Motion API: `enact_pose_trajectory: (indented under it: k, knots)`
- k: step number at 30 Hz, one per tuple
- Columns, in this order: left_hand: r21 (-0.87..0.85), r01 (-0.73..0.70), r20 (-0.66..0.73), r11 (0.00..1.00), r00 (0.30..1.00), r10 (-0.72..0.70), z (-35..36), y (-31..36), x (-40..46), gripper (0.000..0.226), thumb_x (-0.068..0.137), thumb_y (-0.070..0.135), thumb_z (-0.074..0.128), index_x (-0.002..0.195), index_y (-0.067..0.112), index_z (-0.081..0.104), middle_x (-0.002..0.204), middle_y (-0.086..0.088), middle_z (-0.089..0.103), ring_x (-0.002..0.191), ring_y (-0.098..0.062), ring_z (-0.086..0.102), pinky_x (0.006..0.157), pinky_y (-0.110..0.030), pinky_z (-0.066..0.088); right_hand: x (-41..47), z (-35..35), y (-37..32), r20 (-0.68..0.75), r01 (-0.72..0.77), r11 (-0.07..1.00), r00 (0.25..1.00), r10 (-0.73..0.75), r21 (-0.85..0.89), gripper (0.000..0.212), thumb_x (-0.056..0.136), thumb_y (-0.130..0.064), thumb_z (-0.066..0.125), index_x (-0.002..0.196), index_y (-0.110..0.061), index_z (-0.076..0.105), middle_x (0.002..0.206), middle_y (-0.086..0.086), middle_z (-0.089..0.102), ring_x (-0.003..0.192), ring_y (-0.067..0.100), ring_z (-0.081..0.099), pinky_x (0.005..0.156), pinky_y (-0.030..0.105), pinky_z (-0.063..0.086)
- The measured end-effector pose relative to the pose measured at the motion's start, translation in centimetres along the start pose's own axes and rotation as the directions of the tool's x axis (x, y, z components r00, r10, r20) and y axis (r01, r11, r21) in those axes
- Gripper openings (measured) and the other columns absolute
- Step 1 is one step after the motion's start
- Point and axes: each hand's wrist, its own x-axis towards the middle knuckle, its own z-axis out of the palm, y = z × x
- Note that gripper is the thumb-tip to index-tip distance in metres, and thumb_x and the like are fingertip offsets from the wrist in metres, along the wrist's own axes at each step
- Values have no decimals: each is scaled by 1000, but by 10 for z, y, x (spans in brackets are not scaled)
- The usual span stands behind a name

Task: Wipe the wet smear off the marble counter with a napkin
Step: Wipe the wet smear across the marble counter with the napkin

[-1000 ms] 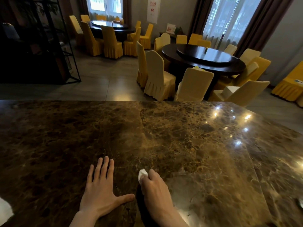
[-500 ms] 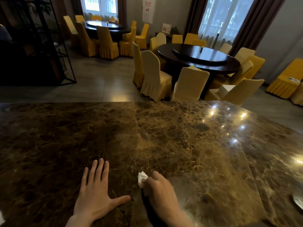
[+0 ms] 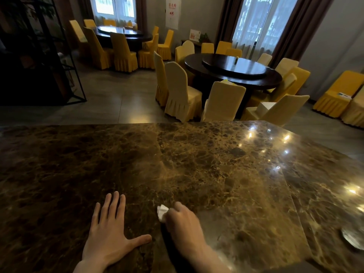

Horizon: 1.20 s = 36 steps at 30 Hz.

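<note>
Your right hand [image 3: 184, 221] grips the crumpled white paper napkin [image 3: 162, 211], pressing it onto the brown marble counter [image 3: 197, 164]; your left hand [image 3: 110, 231] lies open and flat, probably bracing.

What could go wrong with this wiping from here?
The napkin is a tiny wad, mostly hidden under the right hand, so it may soak through and just spread the wetness. The dark marble counter is patterned and full of glare, so leftover streaks are easy to miss. The left hand lies flat on the stone and might leave fresh prints.
</note>
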Motion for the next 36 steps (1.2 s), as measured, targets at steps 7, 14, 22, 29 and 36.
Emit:
enact_pose_trajectory:
  k: [7,14,22,29,36]
  knots:
    - [35,4,22,999,1000,-5,-1,1,-2,151,45,118,10,153,21,-32,163,0,-40,148,-19,-43,129,-52,-16,0,-71,115,-360,-608,792,730,581,44,16,93,-7,60,93,-6,76,86,8,57,73,31,56,63,35,42]
    - [56,-2,27,998,1000,0,-1,1,-1,153,45,117,6,155,18,-30,166,-2,-36,150,-20,-40,130,-53,-14,6,12,-19,29,-50,999,998,50,11,3,88,-20,70,85,-18,70,91,-4,58,75,14,55,61,22,35]
    - [18,-5,4,1000,1000,5,0,0,-3,151,48,118,13,156,20,-28,166,0,-35,149,-19,-41,130,-53,-14,20,-45,61,-263,-490,871,843,470,-13,11,92,-10,64,90,-6,75,89,6,59,76,28,60,65,37,49]
    - [28,-15,-2,999,1000,15,3,-2,0,151,47,117,10,155,19,-29,165,-1,-36,149,-19,-41,130,-54,-13,11,3,-12,93,68,997,994,-65,-38,6,89,-23,68,85,-19,66,91,-2,57,80,21,58,63,30,39]
    - [10,-12,-28,1000,1000,13,4,-1,-1,151,48,118,13,156,20,-26,166,0,-34,149,-19,-40,130,-54,-13,25,-40,57,-286,-502,865,832,476,-20,11,93,-12,65,94,-6,74,92,7,61,79,27,61,65,33,43]
